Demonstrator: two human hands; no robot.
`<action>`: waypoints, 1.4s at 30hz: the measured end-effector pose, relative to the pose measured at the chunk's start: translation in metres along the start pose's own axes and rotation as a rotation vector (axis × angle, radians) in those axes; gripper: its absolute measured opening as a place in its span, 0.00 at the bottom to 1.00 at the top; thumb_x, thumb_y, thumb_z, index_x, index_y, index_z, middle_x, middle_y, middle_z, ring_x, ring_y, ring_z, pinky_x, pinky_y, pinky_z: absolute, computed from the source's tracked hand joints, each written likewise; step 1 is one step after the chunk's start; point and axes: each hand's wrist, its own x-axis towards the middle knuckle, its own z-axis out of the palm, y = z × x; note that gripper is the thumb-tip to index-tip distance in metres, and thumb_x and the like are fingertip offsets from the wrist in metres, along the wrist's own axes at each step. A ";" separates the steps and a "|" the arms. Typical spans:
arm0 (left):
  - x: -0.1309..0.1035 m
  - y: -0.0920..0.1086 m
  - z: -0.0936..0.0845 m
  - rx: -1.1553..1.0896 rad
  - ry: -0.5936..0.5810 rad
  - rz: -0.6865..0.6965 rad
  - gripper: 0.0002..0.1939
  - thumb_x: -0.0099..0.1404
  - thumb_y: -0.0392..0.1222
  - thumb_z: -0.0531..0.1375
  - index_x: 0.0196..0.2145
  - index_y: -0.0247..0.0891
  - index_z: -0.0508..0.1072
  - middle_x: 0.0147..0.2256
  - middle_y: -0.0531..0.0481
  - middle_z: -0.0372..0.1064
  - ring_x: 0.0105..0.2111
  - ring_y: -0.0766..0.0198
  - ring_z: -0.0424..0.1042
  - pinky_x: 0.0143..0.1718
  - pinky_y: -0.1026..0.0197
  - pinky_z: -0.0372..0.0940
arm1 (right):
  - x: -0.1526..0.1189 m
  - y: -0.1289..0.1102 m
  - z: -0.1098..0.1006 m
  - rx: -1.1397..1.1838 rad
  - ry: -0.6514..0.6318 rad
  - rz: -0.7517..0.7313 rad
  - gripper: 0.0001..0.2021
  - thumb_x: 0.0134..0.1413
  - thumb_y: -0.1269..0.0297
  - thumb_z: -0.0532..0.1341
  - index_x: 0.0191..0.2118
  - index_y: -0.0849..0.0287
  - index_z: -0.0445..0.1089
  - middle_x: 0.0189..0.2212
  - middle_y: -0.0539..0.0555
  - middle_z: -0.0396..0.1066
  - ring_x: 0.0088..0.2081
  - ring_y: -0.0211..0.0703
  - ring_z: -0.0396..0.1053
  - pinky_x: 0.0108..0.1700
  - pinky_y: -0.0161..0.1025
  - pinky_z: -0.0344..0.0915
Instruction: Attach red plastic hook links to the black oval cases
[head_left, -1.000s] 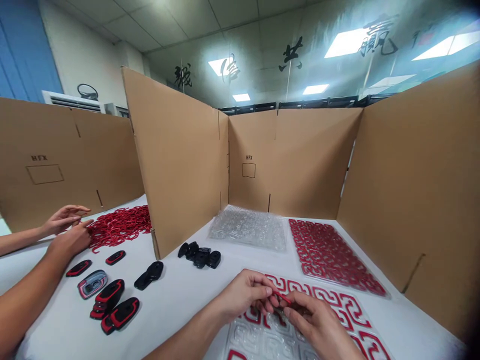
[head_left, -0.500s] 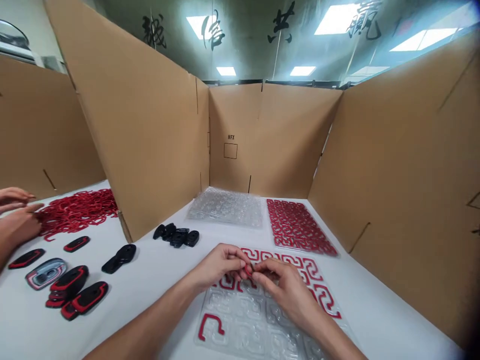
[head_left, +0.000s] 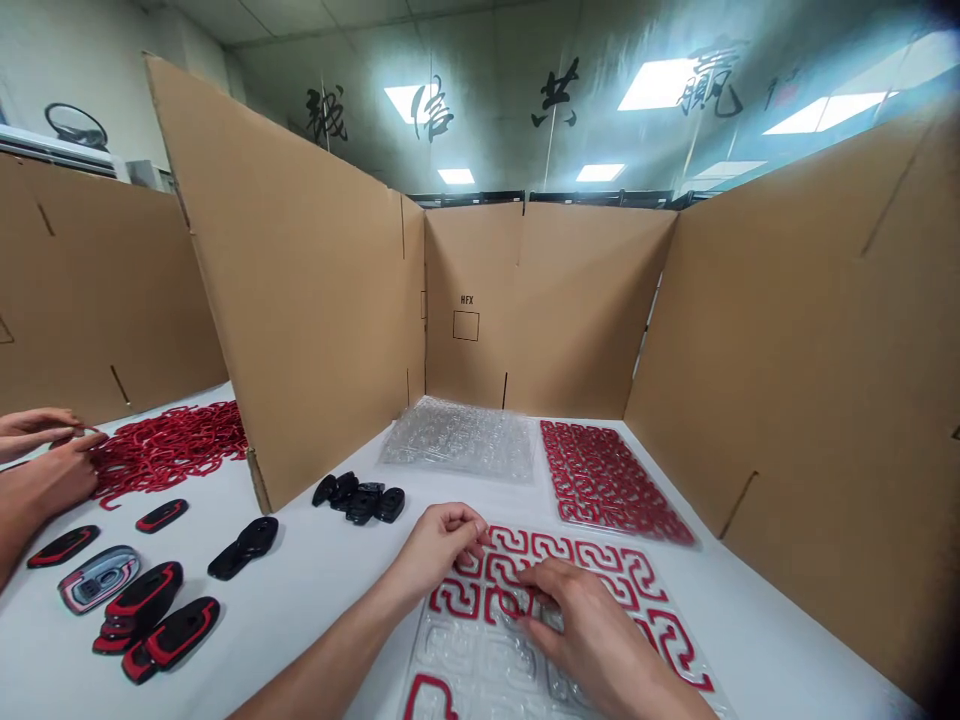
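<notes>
A clear plastic tray (head_left: 480,655) lies on the white table, its upper and right pockets filled with red hooked pieces (head_left: 679,650). Over its upper left edge is my left hand (head_left: 442,545), thumb and fingertips pressed together; whatever lies between them is too small to make out. My right hand (head_left: 581,620) hovers low above the middle of the tray, thumb and fingers apart around a red piece (head_left: 506,603) in a pocket. One more red piece (head_left: 431,695) sits alone at the tray's lower left.
Behind are stacked clear trays (head_left: 457,440) and a filled red tray (head_left: 611,480). Black fobs (head_left: 360,500) and red-trimmed fobs (head_left: 180,635) lie left. Another person's hands (head_left: 52,465) are at a red pile (head_left: 176,445). Cardboard walls (head_left: 322,330) surround the table.
My hands have moved apart; the right lowered to the tray and its fingers opened. The red piece held between them is now out of my right fingers. The view has tilted up slightly.
</notes>
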 end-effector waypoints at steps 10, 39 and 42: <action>-0.002 -0.002 0.009 0.066 -0.028 -0.003 0.17 0.51 0.53 0.64 0.24 0.35 0.73 0.23 0.51 0.72 0.21 0.67 0.67 0.25 0.64 0.60 | 0.001 0.002 0.002 -0.034 -0.050 -0.024 0.16 0.47 0.73 0.60 0.43 0.54 0.76 0.41 0.54 0.74 0.45 0.47 0.70 0.48 0.37 0.61; -0.001 -0.010 0.009 0.158 -0.041 0.030 0.12 0.54 0.49 0.61 0.25 0.36 0.71 0.23 0.51 0.71 0.22 0.65 0.68 0.26 0.63 0.61 | 0.009 0.015 0.009 -0.082 0.040 -0.038 0.11 0.55 0.68 0.57 0.41 0.55 0.75 0.40 0.56 0.72 0.44 0.49 0.70 0.47 0.40 0.61; -0.004 -0.008 0.009 0.174 -0.046 0.037 0.12 0.54 0.49 0.61 0.25 0.36 0.71 0.22 0.52 0.70 0.23 0.66 0.68 0.26 0.64 0.61 | 0.007 0.011 0.007 -0.109 -0.017 -0.050 0.10 0.56 0.69 0.56 0.37 0.56 0.75 0.37 0.55 0.72 0.42 0.48 0.71 0.45 0.39 0.62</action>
